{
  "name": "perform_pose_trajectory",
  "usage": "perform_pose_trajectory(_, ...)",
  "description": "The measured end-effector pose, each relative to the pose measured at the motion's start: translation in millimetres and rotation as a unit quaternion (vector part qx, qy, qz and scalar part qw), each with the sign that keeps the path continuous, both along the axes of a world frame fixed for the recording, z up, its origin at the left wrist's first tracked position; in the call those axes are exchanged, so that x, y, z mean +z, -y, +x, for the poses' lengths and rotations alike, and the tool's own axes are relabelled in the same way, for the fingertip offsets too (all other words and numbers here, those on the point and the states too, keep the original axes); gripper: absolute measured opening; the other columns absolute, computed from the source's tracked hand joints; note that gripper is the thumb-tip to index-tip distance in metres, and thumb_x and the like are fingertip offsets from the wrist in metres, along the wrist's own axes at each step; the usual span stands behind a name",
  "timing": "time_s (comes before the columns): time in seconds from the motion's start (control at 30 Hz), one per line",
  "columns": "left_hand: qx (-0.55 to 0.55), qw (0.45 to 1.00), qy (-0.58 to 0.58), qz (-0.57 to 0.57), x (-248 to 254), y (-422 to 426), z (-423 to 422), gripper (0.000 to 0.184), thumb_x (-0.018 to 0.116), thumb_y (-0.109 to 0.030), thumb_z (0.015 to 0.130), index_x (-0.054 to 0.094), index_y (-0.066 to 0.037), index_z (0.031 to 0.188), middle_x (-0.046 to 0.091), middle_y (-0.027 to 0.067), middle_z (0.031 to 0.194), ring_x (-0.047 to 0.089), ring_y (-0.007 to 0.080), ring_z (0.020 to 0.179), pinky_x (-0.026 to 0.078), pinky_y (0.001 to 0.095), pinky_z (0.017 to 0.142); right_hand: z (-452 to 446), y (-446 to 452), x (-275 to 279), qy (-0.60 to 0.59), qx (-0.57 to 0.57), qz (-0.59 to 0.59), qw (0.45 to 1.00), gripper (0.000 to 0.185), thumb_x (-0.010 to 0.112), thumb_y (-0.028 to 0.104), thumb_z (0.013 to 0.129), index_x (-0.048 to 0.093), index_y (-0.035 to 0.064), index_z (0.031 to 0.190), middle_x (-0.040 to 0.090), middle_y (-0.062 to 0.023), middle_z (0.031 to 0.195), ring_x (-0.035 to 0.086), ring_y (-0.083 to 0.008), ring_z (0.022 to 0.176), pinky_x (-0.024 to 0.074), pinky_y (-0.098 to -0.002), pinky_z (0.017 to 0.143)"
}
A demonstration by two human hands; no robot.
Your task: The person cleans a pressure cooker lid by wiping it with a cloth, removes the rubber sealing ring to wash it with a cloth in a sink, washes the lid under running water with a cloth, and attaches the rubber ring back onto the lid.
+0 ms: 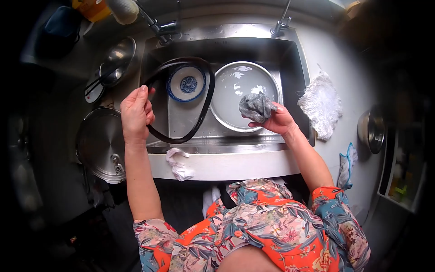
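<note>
My left hand (137, 111) is closed on the left side of a black rubber sealing ring (176, 140), which hangs as a loose loop above the left part of the sink (176, 119). Through the loop shows a white bowl (186, 72) with a blue pattern, sitting in the sink. My right hand (279, 119) grips a crumpled grey cloth (255, 107), held over the right edge of a large round white basin (222, 90) with water in it. The cloth and the ring are apart.
Two faucets (158, 29) stand behind the sink. Left are a steel bowl (122, 54) and a round metal lid (102, 136). A white cloth (180, 164) lies on the front edge. Right are a white mesh cloth (321, 104), a blue-edged cloth (346, 167) and a metal bowl (374, 129).
</note>
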State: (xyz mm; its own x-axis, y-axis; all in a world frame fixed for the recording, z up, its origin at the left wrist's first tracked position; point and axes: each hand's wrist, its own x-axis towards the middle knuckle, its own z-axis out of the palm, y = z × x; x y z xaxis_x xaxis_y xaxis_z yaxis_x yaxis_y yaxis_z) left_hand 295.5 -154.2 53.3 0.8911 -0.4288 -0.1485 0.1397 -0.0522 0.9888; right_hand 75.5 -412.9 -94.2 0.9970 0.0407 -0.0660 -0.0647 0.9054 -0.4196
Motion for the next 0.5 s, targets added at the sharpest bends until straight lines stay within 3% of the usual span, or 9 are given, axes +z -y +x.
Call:
perform_pose_trajectory(0.27, -0.040, 0.998, -0.022, -0.036, -4.1, 24.9, -5.9, 0.026, 0.050, -0.026, 0.092, 0.057, -0.001, 0.088, 0.033, -0.0055, 0.049, 0.026, 0.0028, 0.035, 0.021, 0.0189, 0.034, -29.7, 4.1, 7.3, -0.003, -0.039, 0.018, 0.999, 0.046, 0.038, 0.024, 0.092, 0.036, -0.0020, 0.130, 0.044, -0.0222, 0.128, 0.045, -0.0453, 0.114, 0.0472, -0.0536, 0.084)
perform_pose_trajectory(0.5, -0.066, 0.997, -0.025, -0.044, -7.7, 47.0, -10.0, 0.027, 0.047, -0.026, 0.094, 0.057, -0.002, 0.091, 0.030, -0.0047, 0.047, 0.025, 0.0045, 0.033, 0.021, 0.0206, 0.034, -52.9, 12.9, 21.5, -0.066, -0.094, -0.108, 0.988, 0.039, 0.042, 0.022, 0.093, 0.043, -0.0012, 0.124, 0.054, -0.0159, 0.117, 0.057, -0.0272, 0.102, 0.0523, -0.0467, 0.075)
